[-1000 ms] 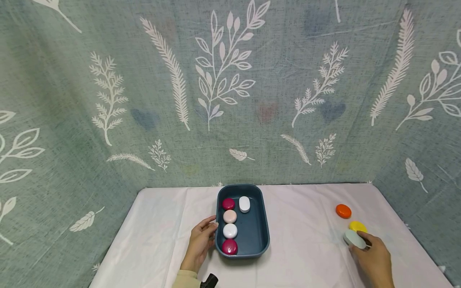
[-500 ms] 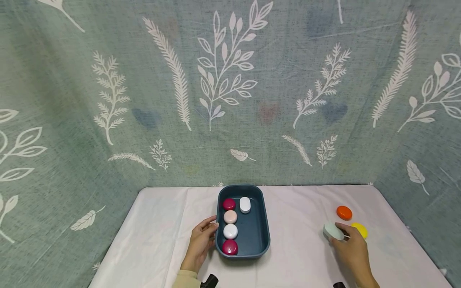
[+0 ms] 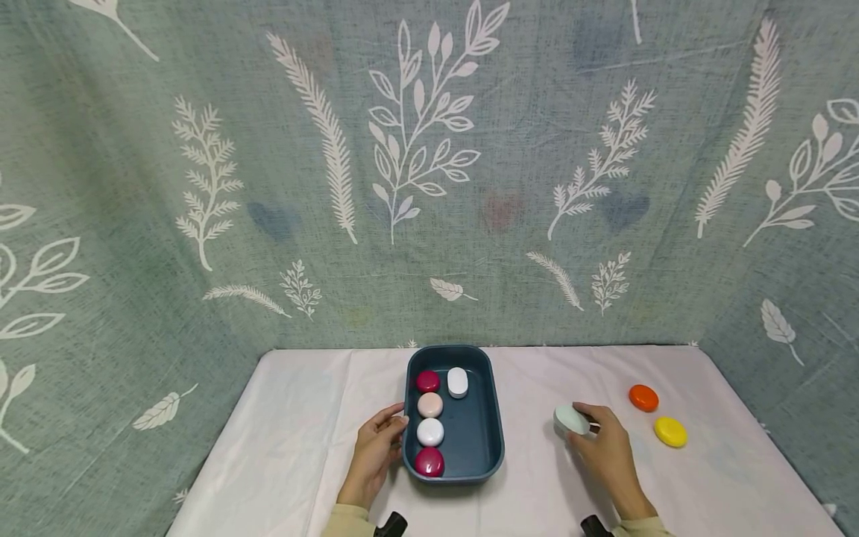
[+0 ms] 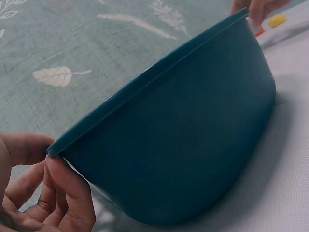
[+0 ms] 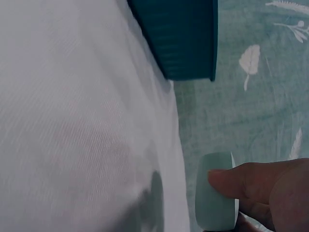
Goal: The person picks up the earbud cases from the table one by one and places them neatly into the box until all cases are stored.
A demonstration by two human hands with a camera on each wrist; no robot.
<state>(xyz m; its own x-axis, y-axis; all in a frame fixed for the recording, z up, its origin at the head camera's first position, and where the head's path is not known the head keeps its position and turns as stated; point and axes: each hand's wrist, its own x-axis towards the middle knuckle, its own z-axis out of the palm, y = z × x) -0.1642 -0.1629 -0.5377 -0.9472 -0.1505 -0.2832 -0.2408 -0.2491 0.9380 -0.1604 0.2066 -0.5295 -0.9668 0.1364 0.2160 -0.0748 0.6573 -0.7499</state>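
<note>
My left hand (image 3: 371,457) pinches the left rim of a dark blue, deep-sided tray (image 3: 498,418) between thumb and fingers; the left wrist view shows the fingertips (image 4: 65,176) at its rim. A column inside the tray holds two dark red discs (image 3: 429,462), a pale pink disc (image 3: 430,405) and a white disc (image 3: 430,432). Beside the farthest red one lies a white oval piece (image 3: 458,382). To the tray's right, my right hand (image 3: 609,450) holds a pale green rounded disc (image 3: 569,421) by its edge, above the cloth. Its thumb lies across the disc (image 5: 215,193) in the right wrist view.
An orange disc (image 3: 643,397) and a yellow disc (image 3: 670,432) lie on the white cloth (image 3: 537,492) to the right of my right hand. Leaf-printed green fabric (image 3: 429,313) stands behind the table and along both sides.
My right hand has carried the pale green disc leftward from beside the yellow disc toward the tray. The yellow disc is now fully exposed. The left hand and tray have stayed put.
</note>
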